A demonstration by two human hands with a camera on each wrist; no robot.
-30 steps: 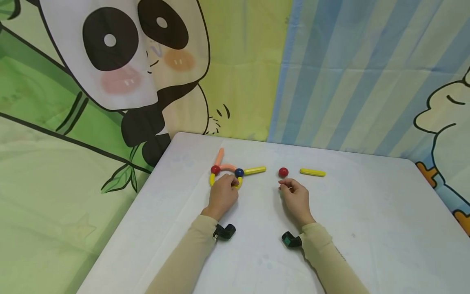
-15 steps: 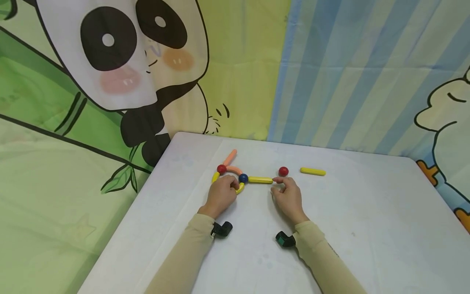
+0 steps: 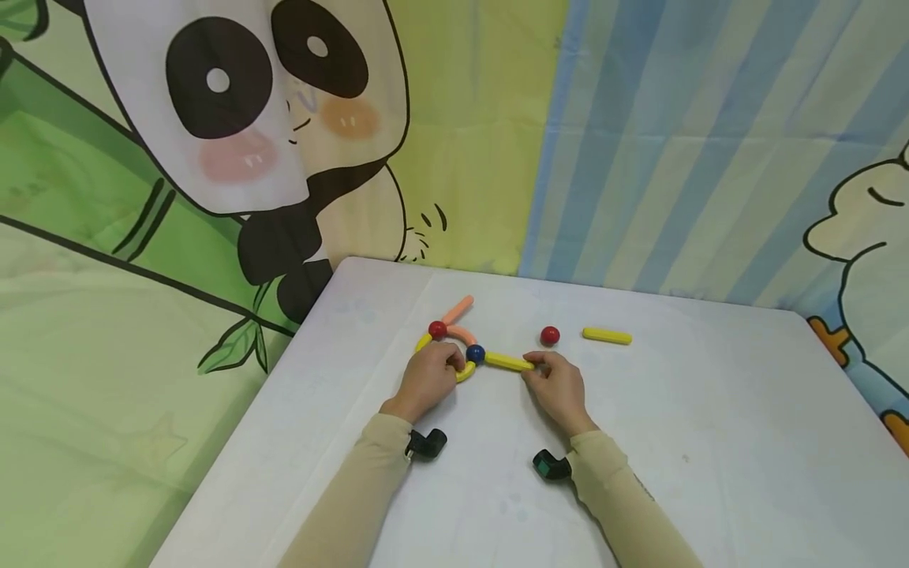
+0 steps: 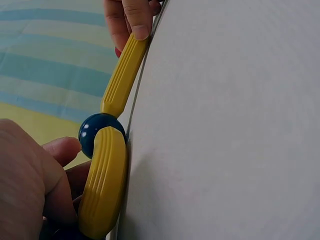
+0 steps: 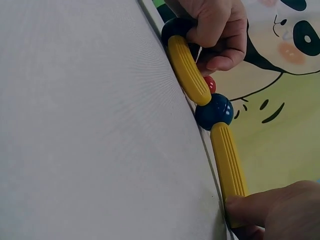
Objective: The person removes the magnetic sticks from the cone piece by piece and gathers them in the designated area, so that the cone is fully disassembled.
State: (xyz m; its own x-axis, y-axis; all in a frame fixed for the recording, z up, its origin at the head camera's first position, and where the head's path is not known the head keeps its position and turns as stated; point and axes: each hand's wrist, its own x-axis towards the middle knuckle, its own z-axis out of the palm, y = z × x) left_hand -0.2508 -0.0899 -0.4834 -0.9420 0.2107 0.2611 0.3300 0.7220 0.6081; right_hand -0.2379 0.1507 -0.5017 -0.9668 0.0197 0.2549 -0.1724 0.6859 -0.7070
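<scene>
Left hand (image 3: 426, 379): sat at 8 o'clock of the blue ball (image 3: 475, 353); fingers were curled on a dark ball (image 5: 172, 30), partly covered.
Right hand (image 3: 559, 390): sat at 4 o'clock of the blue ball; thumb and finger pinched the outer end of the straight yellow stick (image 3: 504, 362).
Hands, spacing: stood apart, blue ball between.
Straight yellow stick: ran toward 3 o'clock, inner end touching the blue ball.
Curved yellow stick (image 4: 102, 185): left the blue ball toward 7 o'clock and met the dark ball.
Curved pink stick (image 3: 463, 334): linked the blue ball to the joined red ball (image 3: 437, 330) at 10 o'clock.
Straight pink stick (image 3: 458, 309): pointed from the joined red ball toward 2 o'clock.
Loose red ball (image 3: 550, 336): rested at 12 o'clock of the right hand, untouched.
Loose yellow stick (image 3: 607, 336): lay at 3 o'clock of the loose red ball.
</scene>
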